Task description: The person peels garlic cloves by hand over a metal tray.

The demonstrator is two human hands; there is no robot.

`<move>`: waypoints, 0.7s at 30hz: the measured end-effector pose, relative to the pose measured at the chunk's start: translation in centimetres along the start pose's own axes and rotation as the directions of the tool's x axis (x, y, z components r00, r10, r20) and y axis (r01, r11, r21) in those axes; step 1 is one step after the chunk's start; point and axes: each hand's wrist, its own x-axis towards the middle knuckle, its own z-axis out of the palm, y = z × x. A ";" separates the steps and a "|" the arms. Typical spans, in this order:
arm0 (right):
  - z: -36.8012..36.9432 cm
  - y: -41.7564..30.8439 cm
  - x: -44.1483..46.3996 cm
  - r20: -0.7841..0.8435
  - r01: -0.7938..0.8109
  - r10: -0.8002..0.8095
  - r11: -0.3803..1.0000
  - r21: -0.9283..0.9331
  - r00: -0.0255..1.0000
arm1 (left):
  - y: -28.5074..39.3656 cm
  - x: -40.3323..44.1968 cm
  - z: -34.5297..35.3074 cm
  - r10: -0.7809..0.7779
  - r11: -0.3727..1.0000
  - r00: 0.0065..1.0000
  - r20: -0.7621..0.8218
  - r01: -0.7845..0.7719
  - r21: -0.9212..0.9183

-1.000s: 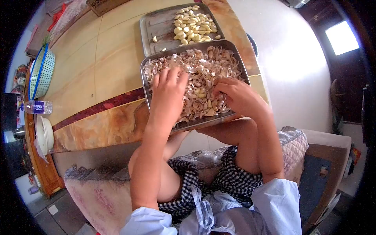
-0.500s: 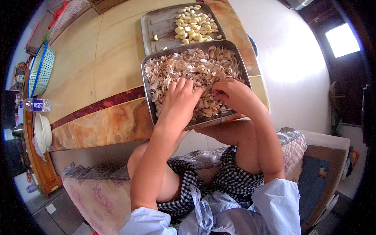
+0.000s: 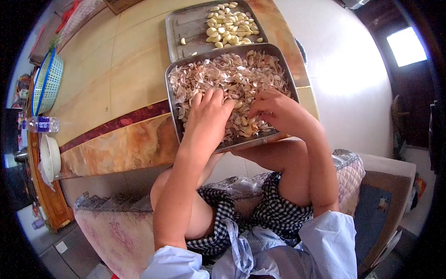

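Observation:
A dark metal tray (image 3: 172, 109) at the table's front edge is filled with dry garlic skins (image 3: 218, 74). My left hand (image 3: 210, 116) rests in the skins at the left of the tray, fingers spread and their tips partly buried. Close to its thumb lies a pale garlic clove (image 3: 238, 104). My right hand (image 3: 281, 111) is over the right part of the skins, its fingers curled in toward the thumb; what they pinch, if anything, is hidden. Another garlic clove (image 3: 244, 121) sits among the skins between the hands.
Behind stands a second metal tray (image 3: 186, 25) with many peeled garlic cloves (image 3: 230, 25), touching the first. At the table's left are a blue-rimmed basket (image 3: 49, 83), a plastic bottle (image 3: 42, 124) and a white bowl (image 3: 50, 153). A quilted seat cover (image 3: 116, 232) lies beneath me.
Both hands have shifted slightly among the skins. A pale clove between them now shows more plainly. The view has tilted a little, so the trays appear slightly higher.

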 end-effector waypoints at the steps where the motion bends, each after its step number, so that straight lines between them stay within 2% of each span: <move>1: 0.1 0.0 0.0 0.062 -0.018 0.019 1.000 -0.021 0.998 | 0.0 0.0 0.0 -0.020 1.000 1.000 -0.007 0.020 -0.009; 2: 0.2 -0.2 0.0 0.060 -0.019 0.020 1.000 -0.022 0.998 | -0.1 0.0 -0.1 -0.017 1.000 1.000 -0.007 0.017 -0.008; 4: 0.3 -0.7 0.2 -0.075 -0.161 0.153 0.981 -0.111 0.985 | -0.3 -0.1 -0.1 -0.035 0.999 0.999 -0.031 0.035 0.017; 7: -0.3 -0.6 0.0 -0.101 -0.222 0.209 0.965 -0.143 0.973 | -0.7 -0.2 -0.2 -0.035 0.999 0.999 -0.008 0.035 0.038; 10: -0.5 -0.4 -0.6 -0.183 -0.190 0.163 0.971 -0.145 0.970 | -0.6 -0.2 -0.3 -0.027 0.999 1.000 -0.004 0.027 0.045; 11: -0.6 -0.3 -0.7 -0.181 -0.190 0.163 0.971 -0.145 0.970 | -0.4 -0.1 -0.3 -0.028 0.999 1.000 -0.003 0.028 0.044; 13: -0.9 -0.1 -0.8 -0.020 -0.232 0.232 0.959 -0.161 0.973 | 0.1 0.2 -0.3 0.002 1.000 0.999 -0.052 -0.003 -0.021; 14: -0.7 0.1 -0.9 -0.018 -0.233 0.233 0.959 -0.161 0.972 | 0.5 0.2 -0.1 0.002 1.000 0.999 -0.051 -0.003 -0.022; 16: -0.2 0.6 -1.1 0.039 -0.164 0.173 0.972 -0.166 0.984 | 1.2 0.2 0.3 0.151 0.978 0.988 0.003 -0.149 -0.148; 17: -0.2 0.5 -1.1 0.040 -0.164 0.173 0.972 -0.167 0.984 | 1.3 0.1 0.8 0.211 0.974 0.977 0.003 -0.210 -0.080; 21: -0.2 0.0 -1.0 0.062 -0.126 0.142 0.969 -0.214 0.988 | 1.2 0.0 1.0 0.202 0.978 0.979 0.042 -0.199 -0.067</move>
